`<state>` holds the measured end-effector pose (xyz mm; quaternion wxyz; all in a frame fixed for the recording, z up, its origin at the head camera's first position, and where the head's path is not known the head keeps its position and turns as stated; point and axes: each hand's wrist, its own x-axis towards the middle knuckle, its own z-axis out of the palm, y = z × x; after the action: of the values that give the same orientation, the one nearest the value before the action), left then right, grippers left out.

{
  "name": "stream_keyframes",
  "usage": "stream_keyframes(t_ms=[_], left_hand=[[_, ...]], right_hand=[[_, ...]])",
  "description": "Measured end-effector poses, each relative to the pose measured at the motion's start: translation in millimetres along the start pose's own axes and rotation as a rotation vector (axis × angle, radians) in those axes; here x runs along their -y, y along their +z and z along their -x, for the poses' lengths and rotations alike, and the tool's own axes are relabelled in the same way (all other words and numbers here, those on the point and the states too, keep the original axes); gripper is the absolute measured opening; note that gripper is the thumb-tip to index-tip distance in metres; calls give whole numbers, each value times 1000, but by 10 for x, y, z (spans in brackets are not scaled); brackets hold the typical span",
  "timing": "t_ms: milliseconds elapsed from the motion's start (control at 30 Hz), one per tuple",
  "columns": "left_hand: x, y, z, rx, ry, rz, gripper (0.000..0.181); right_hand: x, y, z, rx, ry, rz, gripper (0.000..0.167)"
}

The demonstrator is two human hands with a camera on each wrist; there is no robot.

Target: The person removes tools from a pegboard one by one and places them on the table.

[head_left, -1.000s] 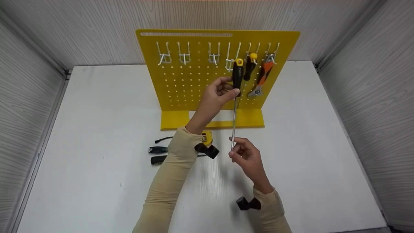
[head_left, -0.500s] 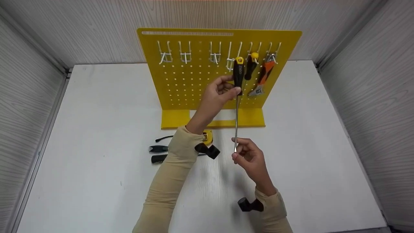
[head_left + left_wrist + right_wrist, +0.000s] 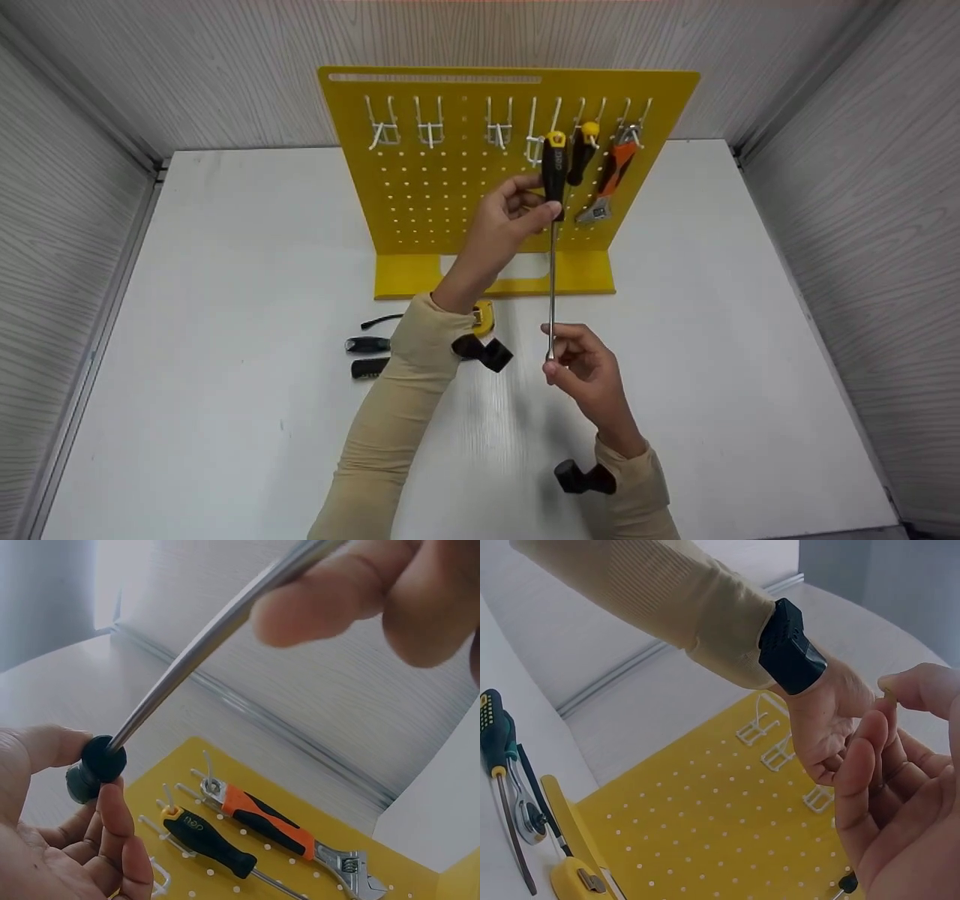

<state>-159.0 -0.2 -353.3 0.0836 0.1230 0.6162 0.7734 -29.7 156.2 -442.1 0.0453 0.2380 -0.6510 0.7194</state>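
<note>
A person's two hands share one long-shafted screwdriver (image 3: pixel 553 251), held off the table (image 3: pixel 225 337) in front of a yellow pegboard (image 3: pixel 450 161). The left hand (image 3: pixel 504 214) grasps the lower part of the black handle, thumb on one side and fingers on the other; the right hand (image 3: pixel 591 371) pinches the far tip of the shaft between thumb and forefinger. The tool's long axis runs almost straight between them: the yellow-capped end of the handle points toward the board's row of hooks, the tip back toward the person. The left hand is thus nearer the board, the right well apart from it. Seen from the head, the cap overlaps a bare white hook (image 3: pixel 533 150); whether they touch, and how steeply the shaft tilts, cannot be told. Just to the right of this hook hang a shorter-looking screwdriver (image 3: pixel 582 159) and, beyond it, an orange-and-black adjustable wrench (image 3: pixel 616 169). Below the left forearm, partly hidden, a yellow tape measure (image 3: pixel 487 319) lies on the table, near a ratchet (image 3: pixel 526 810) and other hand tools.
</note>
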Motion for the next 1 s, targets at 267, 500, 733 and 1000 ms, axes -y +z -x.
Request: stream_keyframes(t_ms=[267, 500, 733, 1000], left_hand=[[-46, 38, 56, 24, -11, -13, 38], [-77, 44, 90, 27, 2, 9, 40], [-99, 35, 118, 27, 11, 2, 44], [-146, 18, 130, 17, 30, 2, 42]], right_hand=[[52, 10, 30, 0, 3, -17, 44], [31, 2, 49, 2, -18, -33, 43], [-16, -34, 62, -9, -25, -32, 45], [-71, -97, 60, -50, -2, -47, 40]])
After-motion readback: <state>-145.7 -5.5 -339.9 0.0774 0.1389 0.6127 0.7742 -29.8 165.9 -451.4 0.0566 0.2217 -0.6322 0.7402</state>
